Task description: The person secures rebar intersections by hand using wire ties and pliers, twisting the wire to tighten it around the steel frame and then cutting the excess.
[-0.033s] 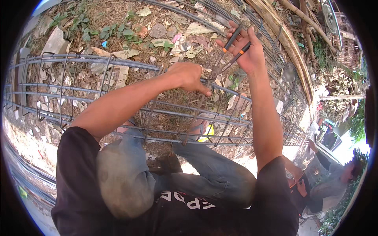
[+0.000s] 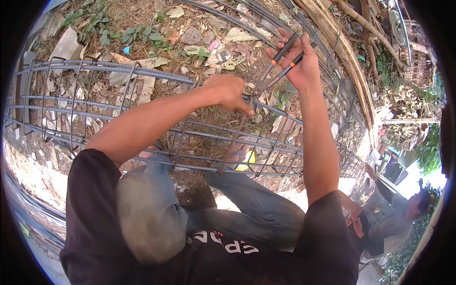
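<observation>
A long cage of steel reinforcing bars with square stirrups runs across in front of me. My left hand is closed over its far top bar beside a rusty stirrup, thumb pointing right; the fingertips are hidden. In my right hand is a pair of pincers with black and orange handles. The fingers wrap loosely round the handles, which are spread apart. The pincers' jaws are down at the top bar, just right of my left thumb. Any wire between them is too small to make out.
Loose steel rods and a wooden pole lie beyond the cage. Dry leaves and stones cover the ground. My bent knees are close to the cage's near side. Another person is at the right.
The pincers' handles have come slightly closer together in my right hand. My left hand stays on the bar. The other person at the right has shifted a little.
</observation>
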Motion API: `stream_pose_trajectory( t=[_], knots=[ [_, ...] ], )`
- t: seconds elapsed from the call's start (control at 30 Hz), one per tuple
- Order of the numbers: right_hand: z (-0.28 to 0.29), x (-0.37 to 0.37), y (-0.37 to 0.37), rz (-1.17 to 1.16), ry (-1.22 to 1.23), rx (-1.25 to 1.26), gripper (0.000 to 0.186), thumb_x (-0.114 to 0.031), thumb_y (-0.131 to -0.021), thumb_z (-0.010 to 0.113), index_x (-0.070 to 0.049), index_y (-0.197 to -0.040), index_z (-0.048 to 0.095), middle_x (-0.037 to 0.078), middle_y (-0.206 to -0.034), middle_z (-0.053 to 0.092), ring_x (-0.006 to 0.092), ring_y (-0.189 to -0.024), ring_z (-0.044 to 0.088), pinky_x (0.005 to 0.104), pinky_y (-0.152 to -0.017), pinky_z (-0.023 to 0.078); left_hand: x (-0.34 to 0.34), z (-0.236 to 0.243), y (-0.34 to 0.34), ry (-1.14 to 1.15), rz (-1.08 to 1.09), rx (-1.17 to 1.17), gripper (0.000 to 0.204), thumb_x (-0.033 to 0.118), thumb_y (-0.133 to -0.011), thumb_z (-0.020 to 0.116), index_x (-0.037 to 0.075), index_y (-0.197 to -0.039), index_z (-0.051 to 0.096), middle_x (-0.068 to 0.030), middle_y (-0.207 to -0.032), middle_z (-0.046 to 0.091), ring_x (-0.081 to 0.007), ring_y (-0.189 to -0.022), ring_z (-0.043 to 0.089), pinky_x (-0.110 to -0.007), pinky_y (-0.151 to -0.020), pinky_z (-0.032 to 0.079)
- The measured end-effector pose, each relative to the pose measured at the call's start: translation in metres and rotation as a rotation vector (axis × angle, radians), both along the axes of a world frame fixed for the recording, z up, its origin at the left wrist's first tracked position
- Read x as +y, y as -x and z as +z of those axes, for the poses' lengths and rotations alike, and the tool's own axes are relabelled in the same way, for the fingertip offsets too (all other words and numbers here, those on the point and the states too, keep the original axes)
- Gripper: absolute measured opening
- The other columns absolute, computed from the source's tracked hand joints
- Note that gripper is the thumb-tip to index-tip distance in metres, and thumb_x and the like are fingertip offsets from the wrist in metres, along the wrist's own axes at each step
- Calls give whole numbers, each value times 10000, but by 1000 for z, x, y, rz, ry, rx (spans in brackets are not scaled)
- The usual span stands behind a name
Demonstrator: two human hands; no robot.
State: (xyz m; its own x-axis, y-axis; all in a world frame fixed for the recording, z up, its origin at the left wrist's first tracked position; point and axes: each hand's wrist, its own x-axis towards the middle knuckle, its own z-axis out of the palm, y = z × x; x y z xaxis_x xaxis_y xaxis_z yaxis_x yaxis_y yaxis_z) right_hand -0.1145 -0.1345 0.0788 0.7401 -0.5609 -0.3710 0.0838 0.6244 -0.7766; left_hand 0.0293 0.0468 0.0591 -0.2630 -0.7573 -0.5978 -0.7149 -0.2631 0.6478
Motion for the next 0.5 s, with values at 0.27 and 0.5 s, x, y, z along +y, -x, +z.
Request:
stream_pose_trajectory(
  t=[0.27, 0.5],
  knots=[
    [37, 44, -30, -682, 153, 498, 357, -383, -1044, 452, -72, -868, 459, 40, -768, 489, 171, -693, 480, 411, -658, 460, 7, -11, -3, 116, 5, 38, 754, 699, -673, 752, -34, -845, 716, -171, -886, 720, -344, -862, 703, -455, -756, 547],
    [28, 222, -54, -846, 1243, 343, 303, -315, -1049, 460, -64, -880, 444, 44, -779, 453, 120, -723, 426, 286, -645, 365, 18, -19, -3, 245, 65, 65, 718, 621, -612, 821, -47, -844, 694, -195, -900, 717, -354, -858, 704, -453, -745, 556]
  ],
)
